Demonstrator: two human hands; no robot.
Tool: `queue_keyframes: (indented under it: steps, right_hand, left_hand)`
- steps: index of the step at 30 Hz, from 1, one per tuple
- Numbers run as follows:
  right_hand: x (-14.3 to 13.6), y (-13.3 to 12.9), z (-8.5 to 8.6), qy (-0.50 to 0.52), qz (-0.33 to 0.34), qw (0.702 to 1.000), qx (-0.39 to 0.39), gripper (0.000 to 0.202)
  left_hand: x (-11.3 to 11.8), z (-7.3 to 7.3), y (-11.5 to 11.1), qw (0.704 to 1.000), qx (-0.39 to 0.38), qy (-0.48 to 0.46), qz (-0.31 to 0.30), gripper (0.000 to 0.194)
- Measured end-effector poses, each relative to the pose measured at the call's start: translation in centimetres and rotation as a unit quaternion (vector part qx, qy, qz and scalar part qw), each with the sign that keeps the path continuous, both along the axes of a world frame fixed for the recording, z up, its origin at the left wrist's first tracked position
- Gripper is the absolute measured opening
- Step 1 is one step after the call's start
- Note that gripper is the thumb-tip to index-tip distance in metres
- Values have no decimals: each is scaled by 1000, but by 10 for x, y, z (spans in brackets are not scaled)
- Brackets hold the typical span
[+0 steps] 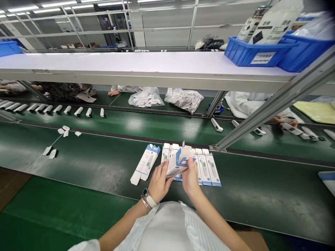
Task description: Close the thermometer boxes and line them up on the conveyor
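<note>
Green conveyor belting covers the worktop (78, 164), which runs across the whole view beneath a long white shelf (131, 62) on a metal frame. A small white-and-blue carton (179, 162), partly unfolded, is held up just above the worktop between both hands. It is pinched from the left by the left hand (159, 184), whose fingers are curled round its side, and from the right by the right hand (190, 177), whose fingertips are closed on its blue-printed flap. A watch (148, 199) is worn on the left wrist.

Directly beyond the hands, a row of flat cartons (206, 169) is laid side by side on the belt, touching one another; part of the row is hidden by the held carton. Just to the left of the left hand, one more flat carton (146, 164) lies tilted and apart from the row. Far to the left of the hands, small white parts (64, 130) are scattered on the belt, and beyond them a line of white thermometer bodies (52, 108) is set out along the far lane. Well beyond the hands, two clear bags (183, 99) of small pieces rest on the opposite side, where another person's hand (114, 92) is laid on the surface. Up and to the right of the hands, blue bins (253, 52) holding printed packs are placed on the shelf.
</note>
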State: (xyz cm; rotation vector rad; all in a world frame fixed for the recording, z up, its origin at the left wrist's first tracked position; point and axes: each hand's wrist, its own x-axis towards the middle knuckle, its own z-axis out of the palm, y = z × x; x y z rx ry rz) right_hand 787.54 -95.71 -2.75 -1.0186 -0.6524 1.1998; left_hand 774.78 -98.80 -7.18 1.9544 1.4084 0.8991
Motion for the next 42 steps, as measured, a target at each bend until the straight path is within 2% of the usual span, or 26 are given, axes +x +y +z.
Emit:
queue_keyframes:
  steps: [2,4,9,12,15,20,23,27,31,34,38,40,42]
  right_hand:
    - [-5,-5,2,-11,-36,999,-23,35]
    - [-6,-9,1,-40,-56,997,-32,28]
    - [0,-15,4,-154,-45,986,50,24]
    - [3,-18,9,-207,-37,973,96,26]
    - [3,-19,15,-228,-62,966,105,27]
    - [0,-19,25,-195,-81,963,170,36]
    - [-3,-18,27,-170,-94,962,190,38]
    - [-5,-16,27,-147,-105,968,174,44]
    - [-4,-14,27,-135,-96,967,194,55]
    - [-2,-13,27,-148,-96,961,214,60]
    - [2,-12,31,-181,-99,948,241,59]
    - [4,-12,33,-179,-90,946,256,58]
    - [6,-11,34,-182,-68,942,272,58]
  left_hand:
    - [3,2,-3,999,-15,-14,-42,72]
    - [4,11,-4,992,-43,-77,-85,76]
    - [6,46,8,935,-143,-297,-129,60]
    - [11,61,17,912,-181,-348,-117,53]
    - [15,69,19,903,-191,-372,-101,50]
    - [16,82,14,885,-196,-411,-102,42]
    - [19,91,15,877,-217,-422,-72,32]
    - [24,95,15,870,-220,-440,-24,26]
    - [28,94,13,864,-227,-448,-17,26]
    - [28,94,10,891,-178,-418,-18,27]
    - [20,95,11,947,28,-317,-53,30]
    - [13,96,14,954,128,-253,-98,32]
    - [6,97,18,950,184,-209,-143,29]
